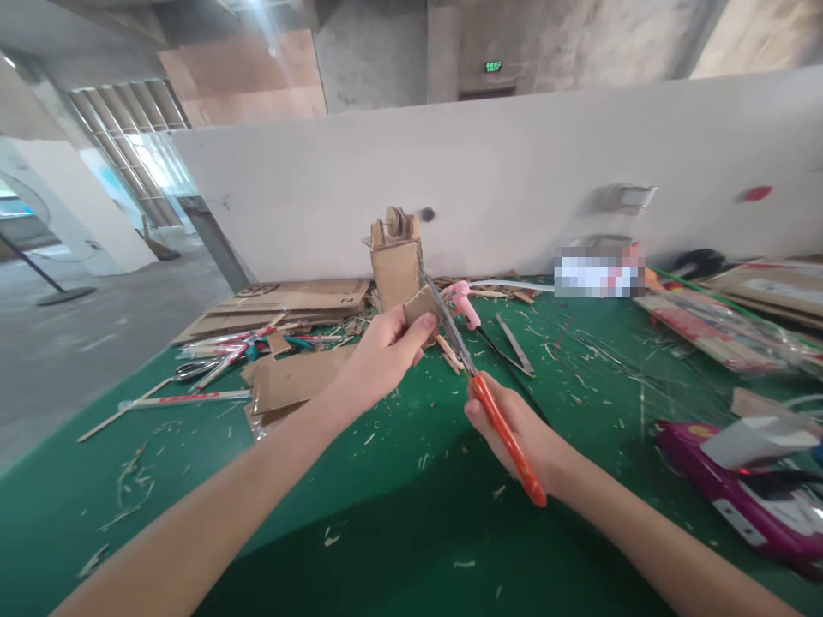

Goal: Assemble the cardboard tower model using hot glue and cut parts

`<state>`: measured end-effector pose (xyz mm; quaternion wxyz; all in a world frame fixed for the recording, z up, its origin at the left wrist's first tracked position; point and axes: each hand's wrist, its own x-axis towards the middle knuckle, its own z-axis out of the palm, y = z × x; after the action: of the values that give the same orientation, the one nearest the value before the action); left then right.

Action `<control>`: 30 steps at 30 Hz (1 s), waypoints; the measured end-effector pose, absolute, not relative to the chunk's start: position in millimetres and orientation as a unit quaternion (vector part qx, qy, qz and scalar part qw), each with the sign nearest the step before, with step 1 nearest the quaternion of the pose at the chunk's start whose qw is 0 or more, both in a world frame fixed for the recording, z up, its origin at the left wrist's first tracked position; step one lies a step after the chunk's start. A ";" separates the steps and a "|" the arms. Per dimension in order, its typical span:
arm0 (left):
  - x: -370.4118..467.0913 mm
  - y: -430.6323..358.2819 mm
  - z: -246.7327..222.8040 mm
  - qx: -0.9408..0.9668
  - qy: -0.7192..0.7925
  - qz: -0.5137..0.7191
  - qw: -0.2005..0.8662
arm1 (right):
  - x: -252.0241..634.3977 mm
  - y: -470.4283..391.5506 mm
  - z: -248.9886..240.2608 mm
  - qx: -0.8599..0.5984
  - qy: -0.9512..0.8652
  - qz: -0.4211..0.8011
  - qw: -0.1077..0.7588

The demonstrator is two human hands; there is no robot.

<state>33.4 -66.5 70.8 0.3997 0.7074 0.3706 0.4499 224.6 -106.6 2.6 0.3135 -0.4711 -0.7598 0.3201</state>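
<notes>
Between the thumb and fingers of my left hand [389, 351] is a small cardboard piece [420, 307], held up over the table. My right hand [514, 426] is wrapped round the orange handle of a pair of scissors [507, 435]. Their metal blades point up and away, along the right edge of the cardboard piece; whether they touch it I cannot tell. Just behind stands an upright cardboard structure [397, 266], with round cardboard discs [394, 223] mounted on its top. The lower part of this structure is hidden by my left hand and the piece.
A pink glue gun [464, 306] lies right of the structure, near a metal blade-like strip [514, 344]. Flat cardboard [296, 377] and wooden sticks [186, 399] lie to the left. A purple power strip [726, 493] sits at the right. Scraps litter the green table [386, 531].
</notes>
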 end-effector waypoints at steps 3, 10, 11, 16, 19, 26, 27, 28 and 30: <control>32.7 -67.0 71.0 0.708 0.370 0.448 0.401 | 224.7 -105.4 0.7 -0.483 -0.760 0.304 0.311; 42.6 -67.5 59.6 0.651 0.361 0.516 0.424 | 225.3 -104.0 -4.2 -0.466 -0.748 0.333 0.336; 43.6 -67.8 58.6 0.647 0.359 0.525 0.419 | 225.3 -104.9 -3.7 -0.457 -0.748 0.343 0.338; 38.7 -69.2 65.2 0.716 0.370 0.479 0.348 | 226.7 -110.4 2.2 -0.424 -0.762 0.356 0.337; 32.6 -69.7 75.0 0.754 0.359 0.449 0.319 | 227.3 -109.1 2.4 -0.444 -0.758 0.349 0.328; 36.1 -69.2 71.2 0.687 0.383 0.474 0.396 | 226.9 -103.6 -2.4 -0.482 -0.749 0.323 0.319; 38.9 -68.9 66.9 0.660 0.378 0.493 0.422 | 226.2 -103.8 -2.7 -0.482 -0.746 0.328 0.323; 42.0 -68.6 62.6 0.634 0.364 0.515 0.447 | 225.3 -103.9 -3.0 -0.480 -0.743 0.333 0.328; 47.4 -68.1 55.3 0.594 0.328 0.551 0.486 | 223.4 -104.5 -3.6 -0.474 -0.740 0.334 0.340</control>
<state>47.4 -68.1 55.3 0.4858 0.5936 0.3280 0.5514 223.4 -104.5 -3.6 0.3400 -0.4744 -0.7399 0.3344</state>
